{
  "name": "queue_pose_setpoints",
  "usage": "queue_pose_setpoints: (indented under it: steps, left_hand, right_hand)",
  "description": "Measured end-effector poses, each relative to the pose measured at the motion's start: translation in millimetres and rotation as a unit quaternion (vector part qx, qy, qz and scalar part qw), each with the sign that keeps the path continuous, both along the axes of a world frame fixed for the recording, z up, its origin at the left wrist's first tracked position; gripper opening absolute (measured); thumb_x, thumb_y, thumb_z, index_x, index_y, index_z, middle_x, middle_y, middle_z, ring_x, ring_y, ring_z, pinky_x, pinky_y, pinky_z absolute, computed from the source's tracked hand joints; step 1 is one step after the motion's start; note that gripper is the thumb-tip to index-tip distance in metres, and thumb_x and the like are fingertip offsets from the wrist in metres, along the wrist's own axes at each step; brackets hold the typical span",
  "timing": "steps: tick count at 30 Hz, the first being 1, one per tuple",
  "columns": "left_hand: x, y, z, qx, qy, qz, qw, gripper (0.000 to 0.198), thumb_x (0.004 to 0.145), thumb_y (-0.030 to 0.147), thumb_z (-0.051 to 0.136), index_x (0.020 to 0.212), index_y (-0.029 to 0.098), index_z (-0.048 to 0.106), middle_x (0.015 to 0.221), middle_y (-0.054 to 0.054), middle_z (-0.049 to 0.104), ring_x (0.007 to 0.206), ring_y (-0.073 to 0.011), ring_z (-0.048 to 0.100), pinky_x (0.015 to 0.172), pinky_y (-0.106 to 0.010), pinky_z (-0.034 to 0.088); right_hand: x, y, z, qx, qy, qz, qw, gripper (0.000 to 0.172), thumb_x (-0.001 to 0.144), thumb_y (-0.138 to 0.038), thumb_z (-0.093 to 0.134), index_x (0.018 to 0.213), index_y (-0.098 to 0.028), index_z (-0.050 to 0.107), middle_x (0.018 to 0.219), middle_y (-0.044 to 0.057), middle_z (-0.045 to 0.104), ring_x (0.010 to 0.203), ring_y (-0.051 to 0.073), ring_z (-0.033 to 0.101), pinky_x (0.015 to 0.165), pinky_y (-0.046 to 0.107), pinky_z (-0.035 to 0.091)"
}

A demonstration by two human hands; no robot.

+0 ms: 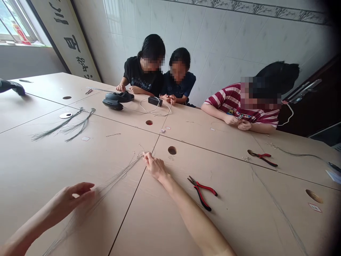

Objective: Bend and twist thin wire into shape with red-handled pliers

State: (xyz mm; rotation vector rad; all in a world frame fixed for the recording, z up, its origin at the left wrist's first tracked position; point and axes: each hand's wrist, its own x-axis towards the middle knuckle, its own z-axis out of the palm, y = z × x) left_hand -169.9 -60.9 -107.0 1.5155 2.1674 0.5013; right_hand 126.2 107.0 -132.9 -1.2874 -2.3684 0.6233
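Note:
A bundle of thin wires (113, 182) stretches diagonally over the table, with small curled ends at its far tip. My right hand (154, 166) is closed on that far tip, its fingers pressed together at the table surface. Lower left, my left hand (73, 200) hovers beside the strands with thumb and forefinger curved into a pinch. Whether a strand lies between those fingertips is too fine to make out. Right of my right forearm lie red-and-black pliers (203, 192), jaws pointing up and left.
Two more wire bundles (62, 124) lie at the left. Farther right are second pliers (262, 156) and another long bundle (278, 204). Round holes (172, 150) and seams break up the tabletop (106, 224). Across the table several people sit near a black headset-like device (117, 99).

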Motion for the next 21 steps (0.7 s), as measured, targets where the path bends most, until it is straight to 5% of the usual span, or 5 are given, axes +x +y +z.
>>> queue_pose_setpoints:
  steps: [4, 9, 12, 16, 21]
  left_hand:
    - [-7, 25, 14.4, 0.013, 0.107, -0.021, 0.994, 0.048, 0.077, 0.066, 0.052, 0.095, 0.028, 0.075, 0.114, -0.005, 0.071, 0.104, -0.0349, 0.062, 0.091, -0.049, 0.05]
    - [44, 72, 26.7, 0.028, 0.16, -0.127, 0.978, 0.055, 0.092, 0.054, 0.031, 0.113, 0.021, 0.071, 0.127, -0.01, 0.065, 0.119, -0.0316, 0.055, 0.1, -0.047, 0.044]
    - [77, 97, 21.5, 0.027, 0.17, -0.19, 0.966, 0.052, 0.095, 0.037, 0.024, 0.129, 0.026, 0.062, 0.147, -0.005, 0.049, 0.136, -0.0287, 0.041, 0.11, -0.053, 0.029]
    - [94, 123, 8.9, 0.022, 0.183, -0.237, 0.954, 0.053, 0.091, 0.021, 0.026, 0.126, 0.03, 0.064, 0.151, -0.003, 0.044, 0.143, -0.0298, 0.03, 0.112, -0.06, 0.016]
    - [98, 156, 2.3, 0.033, 0.185, -0.25, 0.95, 0.05, 0.091, 0.024, 0.033, 0.132, 0.031, 0.06, 0.153, -0.006, 0.04, 0.143, -0.0321, 0.029, 0.112, -0.057, 0.021]
  right_hand:
    - [4, -2, 0.2, 0.009, 0.029, -0.007, 1.0, 0.014, 0.102, -0.032, 0.036, 0.11, -0.03, 0.047, 0.135, 0.001, 0.062, 0.093, 0.02, 0.072, 0.068, 0.027, 0.048]
    - [5, -16, 0.9, 0.022, 0.042, -0.005, 0.999, 0.017, 0.103, -0.032, 0.03, 0.109, -0.029, 0.046, 0.141, 0.002, 0.055, 0.094, 0.02, 0.072, 0.067, 0.027, 0.049]
    - [6, -26, 1.8, 0.031, 0.039, 0.016, 0.999, 0.016, 0.102, -0.033, 0.034, 0.107, -0.028, 0.048, 0.14, 0.002, 0.057, 0.094, 0.022, 0.072, 0.065, 0.028, 0.049]
    - [5, -31, 3.2, 0.042, 0.032, 0.023, 0.998, 0.017, 0.102, -0.034, 0.035, 0.105, -0.026, 0.05, 0.14, 0.002, 0.057, 0.089, 0.022, 0.074, 0.063, 0.028, 0.049]
    - [-1, -24, 3.3, 0.052, 0.021, 0.021, 0.998, 0.017, 0.103, -0.035, 0.035, 0.109, -0.027, 0.049, 0.137, 0.002, 0.06, 0.089, 0.02, 0.073, 0.064, 0.026, 0.05]
